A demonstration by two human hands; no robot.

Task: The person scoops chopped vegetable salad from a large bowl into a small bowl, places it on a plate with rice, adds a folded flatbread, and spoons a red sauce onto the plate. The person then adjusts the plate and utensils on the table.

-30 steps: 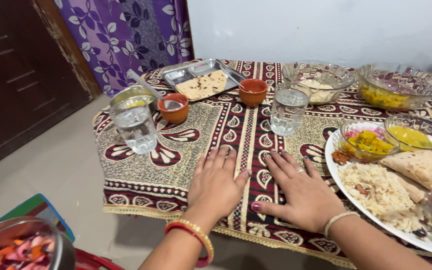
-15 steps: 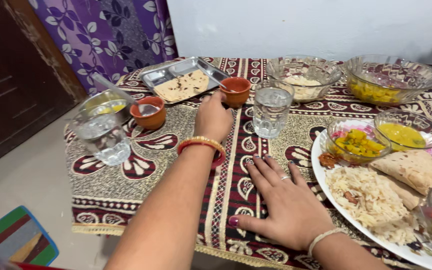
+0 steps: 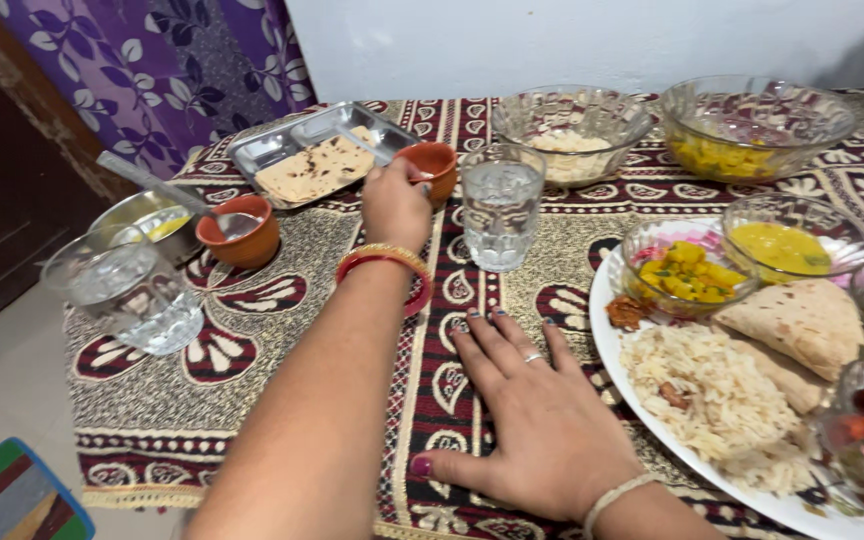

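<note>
Reach complete: the left hand (image 3: 397, 203), which lay flat on the patterned tablecloth (image 3: 252, 330) a second ago beside the right, has travelled forward across the table and now has its fingers closed on the near rim of a small terracotta cup (image 3: 434, 168); half a second ago it was only arriving there, short of contact. The cup stands upright on the cloth, between the steel tray (image 3: 282, 150) of flatbread at its left and the clear water glass (image 3: 501, 205) just beside it at the right, and it does not appear lifted. Its contents are hidden by the hand. Red and gold bangles ride the left wrist. The right hand (image 3: 527, 420) has stayed where it was, palm down, fingers spread and flat on the cloth, holding nothing, close to the rim of the large white plate (image 3: 600, 330) that carries rice, folded flatbread and small glass bowls of yellow curry. A second terracotta cup (image 3: 242, 232) with a spoon in it sits untouched further left, near a steel bowl (image 3: 142, 215) and another water glass (image 3: 132, 292). Two big glass serving bowls (image 3: 752, 125) sit at the far edge. Judging by the grip, the work has passed from reaching to grasping, with the cup now secured but not yet moved from its spot.
</note>
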